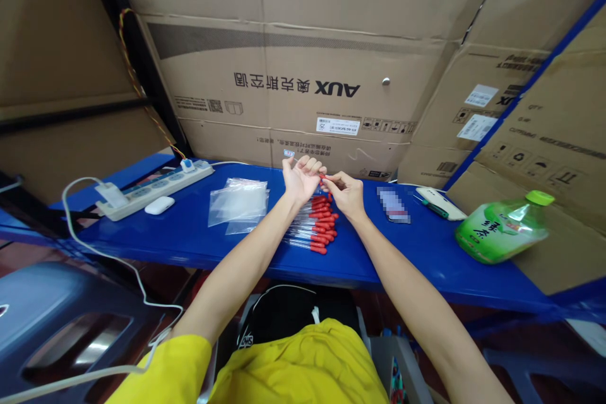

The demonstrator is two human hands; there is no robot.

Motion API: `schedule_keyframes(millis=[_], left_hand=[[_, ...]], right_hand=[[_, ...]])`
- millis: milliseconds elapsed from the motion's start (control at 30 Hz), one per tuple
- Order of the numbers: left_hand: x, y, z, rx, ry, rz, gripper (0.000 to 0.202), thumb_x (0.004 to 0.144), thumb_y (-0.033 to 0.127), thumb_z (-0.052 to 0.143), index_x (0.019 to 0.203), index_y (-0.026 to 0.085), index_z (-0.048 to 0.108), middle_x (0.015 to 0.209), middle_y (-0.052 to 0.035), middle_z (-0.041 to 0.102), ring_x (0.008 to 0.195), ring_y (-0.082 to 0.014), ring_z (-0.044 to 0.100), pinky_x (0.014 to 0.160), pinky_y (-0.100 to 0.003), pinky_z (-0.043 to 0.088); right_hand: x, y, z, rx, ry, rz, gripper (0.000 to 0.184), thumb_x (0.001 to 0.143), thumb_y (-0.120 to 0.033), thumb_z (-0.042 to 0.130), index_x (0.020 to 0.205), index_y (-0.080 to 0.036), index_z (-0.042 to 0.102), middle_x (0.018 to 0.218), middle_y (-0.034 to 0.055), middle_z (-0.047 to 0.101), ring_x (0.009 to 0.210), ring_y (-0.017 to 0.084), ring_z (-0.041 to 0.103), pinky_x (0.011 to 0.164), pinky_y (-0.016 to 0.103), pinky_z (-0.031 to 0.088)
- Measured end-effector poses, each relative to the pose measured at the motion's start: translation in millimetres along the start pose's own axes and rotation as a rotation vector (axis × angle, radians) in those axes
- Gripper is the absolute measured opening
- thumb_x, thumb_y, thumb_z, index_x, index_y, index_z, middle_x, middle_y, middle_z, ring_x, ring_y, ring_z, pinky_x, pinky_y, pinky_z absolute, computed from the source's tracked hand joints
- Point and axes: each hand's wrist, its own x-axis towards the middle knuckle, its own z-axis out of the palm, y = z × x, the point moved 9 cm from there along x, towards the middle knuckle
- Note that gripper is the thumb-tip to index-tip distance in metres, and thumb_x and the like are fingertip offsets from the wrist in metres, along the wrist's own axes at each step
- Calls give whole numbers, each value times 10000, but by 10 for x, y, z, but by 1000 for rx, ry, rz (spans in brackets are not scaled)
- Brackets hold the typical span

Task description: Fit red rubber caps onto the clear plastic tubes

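Note:
Over the far middle of the blue table, my left hand is palm up with its fingers curled round a red-capped pen. My right hand pinches the red end of that pen; most of its barrel is hidden by my fingers. Just below both hands lies a pile of clear pens with red caps, caps toward the right. Clear plastic bags lie flat to the left of the pile, beside my left forearm. A small blue-and-white piece shows beyond my left thumb, too small to name.
A power strip with plugs and a white earbud case are on the left of the blue table. To the right are a phone, a pale case with a green pen, and a green tea bottle. Cardboard walls the back.

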Motion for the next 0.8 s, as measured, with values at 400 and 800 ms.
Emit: schedule_keyframes(millis=[400,800], left_hand=[[32,97,-8,47,7,20,515,1028,513,415,643,217,243,533,48,236,476,-115,299,641,-325,452],[73,79,-36,31,-5,3,480,1038,430,387,644,215,217,522,59,216,454,-107,269,628,-312,453]], right_hand=[[13,1,86,-106,-111,-11,338,880,-518,708,1074,-242,699,928,54,791,828,251,769,796,369,614],[-31,-105,165,-655,-284,-243,294,1069,-411,439,1040,-235,673,885,76,760,800,226,710,720,271,460]])
